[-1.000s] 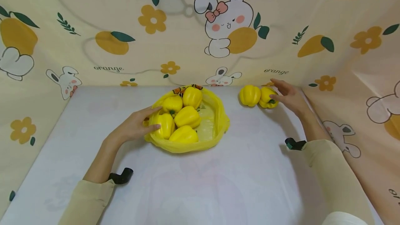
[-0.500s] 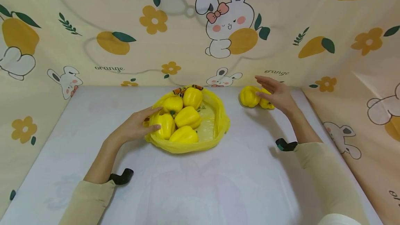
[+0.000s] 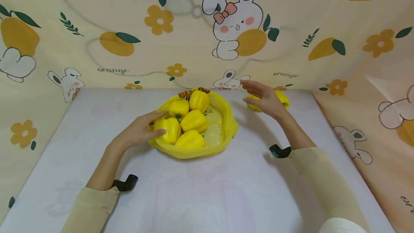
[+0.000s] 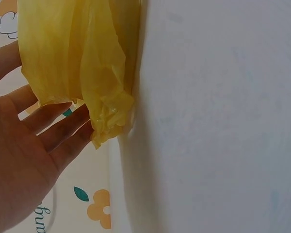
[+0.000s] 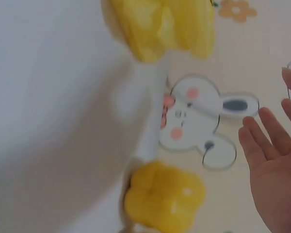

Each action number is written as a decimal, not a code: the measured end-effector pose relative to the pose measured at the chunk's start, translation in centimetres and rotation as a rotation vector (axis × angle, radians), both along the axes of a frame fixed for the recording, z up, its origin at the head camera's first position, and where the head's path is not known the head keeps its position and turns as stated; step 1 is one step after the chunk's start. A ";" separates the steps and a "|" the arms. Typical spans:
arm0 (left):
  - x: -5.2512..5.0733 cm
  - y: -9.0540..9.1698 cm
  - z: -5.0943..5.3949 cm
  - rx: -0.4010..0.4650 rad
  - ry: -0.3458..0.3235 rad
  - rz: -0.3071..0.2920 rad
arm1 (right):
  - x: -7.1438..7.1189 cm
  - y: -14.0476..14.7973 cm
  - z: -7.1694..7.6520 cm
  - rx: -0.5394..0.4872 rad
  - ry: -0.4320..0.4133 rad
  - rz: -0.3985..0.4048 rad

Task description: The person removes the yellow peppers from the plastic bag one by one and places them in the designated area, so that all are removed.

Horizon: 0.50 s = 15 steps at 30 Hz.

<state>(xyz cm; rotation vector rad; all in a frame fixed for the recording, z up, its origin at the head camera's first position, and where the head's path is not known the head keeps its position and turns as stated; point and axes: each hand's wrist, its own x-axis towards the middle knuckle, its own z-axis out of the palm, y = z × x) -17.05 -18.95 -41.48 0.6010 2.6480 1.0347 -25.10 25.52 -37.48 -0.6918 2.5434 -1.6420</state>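
Note:
A yellow plastic bag (image 3: 233,125) lies with its mouth wide, its rim spread around several yellow bell peppers (image 3: 194,121). At the bag's left side rests my left hand (image 3: 140,128), thumb and forefinger tips over the rim. In the left wrist view its other fingers extend fairly straight against the outside of the bag (image 4: 63,48). My right hand (image 3: 266,100) hovers with extended fingers and nothing in it, right of the bag. Behind it, two bell peppers (image 3: 283,99) are partly hidden; the right wrist view shows one pepper (image 5: 165,196) apart from the hand.
Under everything is a white tabletop (image 3: 194,193). Cream cloth (image 3: 187,53) printed with rabbits and oranges rises behind the table and along both sides. A black wrist camera (image 3: 126,182) juts out from the left sleeve, another black camera (image 3: 280,151) from the right.
My right hand has moved left, away from the right-hand pepper and across in front of the pair, toward the bag. My left hand, the bag and the peppers keep their places.

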 end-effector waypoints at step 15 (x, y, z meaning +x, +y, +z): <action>-0.1 0.1 -0.1 -0.012 -0.016 -0.001 | -0.8 -7.3 -1.6 0.008 -0.051 0.115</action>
